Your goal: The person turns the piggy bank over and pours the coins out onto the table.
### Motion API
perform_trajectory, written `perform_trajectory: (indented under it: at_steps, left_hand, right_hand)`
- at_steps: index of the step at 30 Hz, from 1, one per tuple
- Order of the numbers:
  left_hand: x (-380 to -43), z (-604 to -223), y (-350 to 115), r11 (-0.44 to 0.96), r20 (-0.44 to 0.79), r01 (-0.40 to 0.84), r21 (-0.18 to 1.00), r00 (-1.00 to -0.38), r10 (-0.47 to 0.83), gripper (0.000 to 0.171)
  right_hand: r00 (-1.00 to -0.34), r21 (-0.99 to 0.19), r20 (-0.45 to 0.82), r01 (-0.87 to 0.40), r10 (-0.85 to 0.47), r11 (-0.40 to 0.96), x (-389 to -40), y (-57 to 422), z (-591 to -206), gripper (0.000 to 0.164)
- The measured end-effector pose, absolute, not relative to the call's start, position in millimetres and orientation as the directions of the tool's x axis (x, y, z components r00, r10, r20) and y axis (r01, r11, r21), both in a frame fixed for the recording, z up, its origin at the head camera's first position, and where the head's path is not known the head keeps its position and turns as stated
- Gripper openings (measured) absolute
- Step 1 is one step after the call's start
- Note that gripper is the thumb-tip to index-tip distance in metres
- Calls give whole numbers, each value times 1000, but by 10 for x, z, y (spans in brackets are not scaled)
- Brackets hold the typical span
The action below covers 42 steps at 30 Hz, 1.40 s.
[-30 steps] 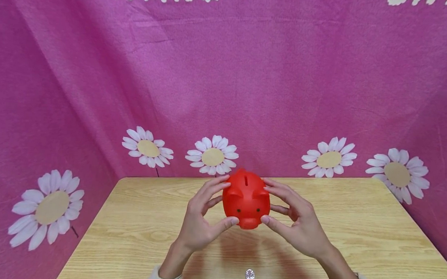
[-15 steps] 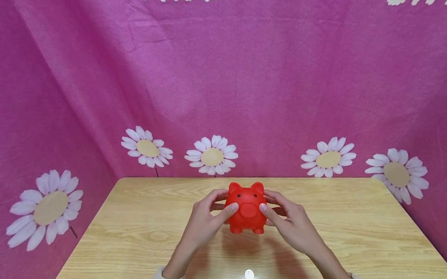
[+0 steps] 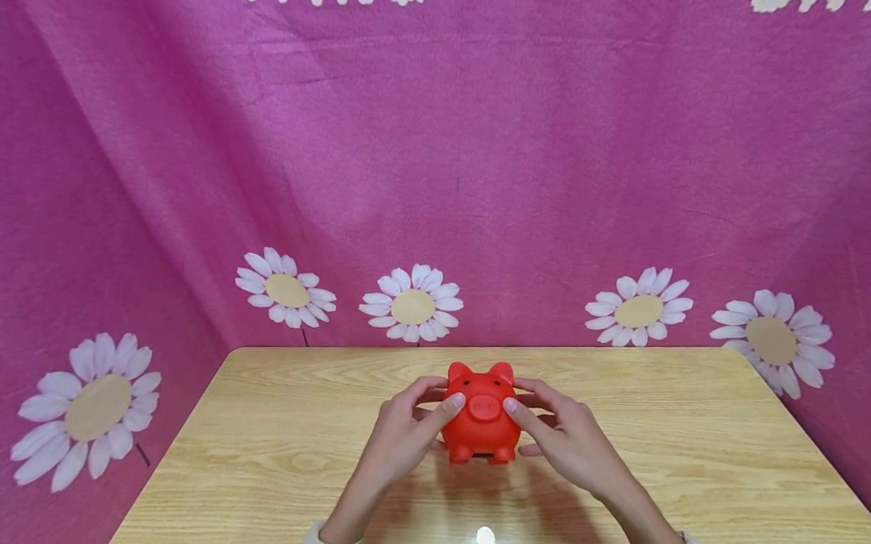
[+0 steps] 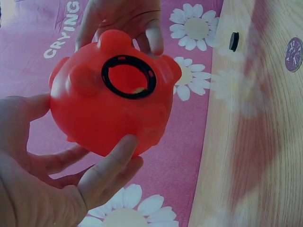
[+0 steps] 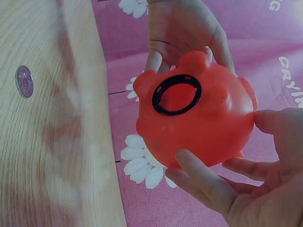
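Observation:
A red piggy bank (image 3: 482, 418) is held off the table between both hands, its snout toward me and its ears up. My left hand (image 3: 399, 440) grips one side, thumb beside the snout. The right hand (image 3: 572, 445) grips the other side in the same way. In the left wrist view, the underside shows a black ring (image 4: 129, 76) around an uncovered hole, with a small yellowish bit inside. The right wrist view shows this black ring (image 5: 176, 95) too. A round silvery coin (image 5: 24, 81) lies on the table, washed out by glare in the head view.
A small black plug (image 4: 234, 41) rests on the wooden table (image 3: 271, 434) in the left wrist view. Behind the table hangs a pink cloth (image 3: 482, 161) printed with white daisies and letters.
The piggy bank has tilted back in both hands and come slightly lower. Its top slot has turned out of sight, and its face and feet now show. Both hands have kept hold.

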<state>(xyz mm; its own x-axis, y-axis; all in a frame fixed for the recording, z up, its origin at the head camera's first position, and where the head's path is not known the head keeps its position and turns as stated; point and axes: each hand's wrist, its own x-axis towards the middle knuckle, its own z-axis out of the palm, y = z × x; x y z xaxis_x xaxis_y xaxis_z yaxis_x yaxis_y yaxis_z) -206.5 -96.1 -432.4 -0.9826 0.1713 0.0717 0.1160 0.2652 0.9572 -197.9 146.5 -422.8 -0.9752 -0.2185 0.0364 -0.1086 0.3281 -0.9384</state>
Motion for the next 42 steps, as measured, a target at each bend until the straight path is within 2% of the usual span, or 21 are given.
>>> perform_trajectory:
  at_steps: [8,13,16,18,20,23,25,26,34,42]
  left_hand:
    - [-2039,-4298,-941,224,107,140,965,-983,150,50]
    - [-2045,-4307,-937,243,122,155,958,-982,146,49]
    - [-2035,-4303,-941,235,165,192,953,-978,130,47]
    - [-2023,-4288,-950,194,260,281,940,-957,124,48]
    - [-2004,-4261,-965,137,426,442,887,-895,129,51]
    - [-1992,-4217,-995,32,681,692,721,-716,156,60]
    - [-1995,-4200,-1010,-16,765,774,633,-622,168,63]
    - [-2002,-4197,-1015,-35,782,789,613,-599,173,64]
    - [-2036,-4241,-1023,-55,780,786,616,-599,178,64]
    - [-2042,-4257,-1012,-25,756,766,642,-628,184,62]
  right_hand:
    - [-978,-959,72,-121,-194,255,-1967,1456,-4204,47]
    - [-981,-958,78,-122,-178,258,-1969,1450,-4207,46]
    - [-972,-944,151,-196,-181,264,-1965,1456,-4220,44]
    - [-947,-929,257,-298,-193,221,-1956,1468,-4217,45]
    - [-894,-890,399,-431,-202,150,-1938,1486,-4202,50]
    - [-768,-788,601,-616,-221,2,-1909,1508,-4162,60]
    - [-708,-732,670,-679,-222,-45,-1903,1513,-4141,63]
    - [-695,-721,684,-691,-224,-59,-1906,1511,-4135,64]
    - [-693,-724,683,-684,-231,-89,-1954,1502,-4175,64]
    - [-735,-758,639,-652,-226,-24,-1946,1522,-4176,62]
